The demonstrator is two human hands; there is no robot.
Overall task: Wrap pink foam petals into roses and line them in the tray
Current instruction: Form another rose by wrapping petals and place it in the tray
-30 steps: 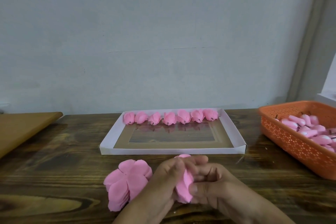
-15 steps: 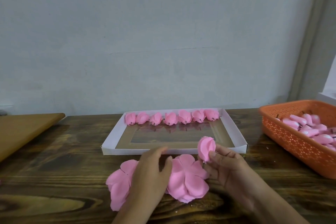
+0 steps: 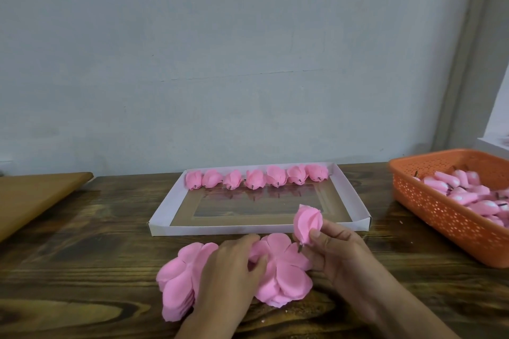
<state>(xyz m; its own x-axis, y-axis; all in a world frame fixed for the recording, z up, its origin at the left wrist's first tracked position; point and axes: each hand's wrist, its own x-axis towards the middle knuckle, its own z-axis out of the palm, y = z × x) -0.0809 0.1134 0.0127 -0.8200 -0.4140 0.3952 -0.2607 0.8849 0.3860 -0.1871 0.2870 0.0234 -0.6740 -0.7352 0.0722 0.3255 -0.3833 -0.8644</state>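
My right hand [image 3: 334, 252] pinches a wrapped pink foam rose [image 3: 307, 221] upright, just in front of the near wall of the white tray [image 3: 162, 226]. Resting palm down, my left hand [image 3: 234, 267] has its fingers on a flat stack of pink foam petals [image 3: 286, 275]. A second petal stack [image 3: 179, 283] lies to the left, partly under that hand. Several finished roses [image 3: 254, 179] form one row along the tray's far wall.
An orange perforated basket [image 3: 440, 215] with several pink rose buds stands at the right on the dark wooden table [image 3: 82, 242]. A brown board [image 3: 30, 195] lies at the left edge. A grey wall rises behind the tray.
One second ago both hands were closed together around the rose. They have parted: my right hand lifted the rose up and right, my left hand settled onto the petal stack.
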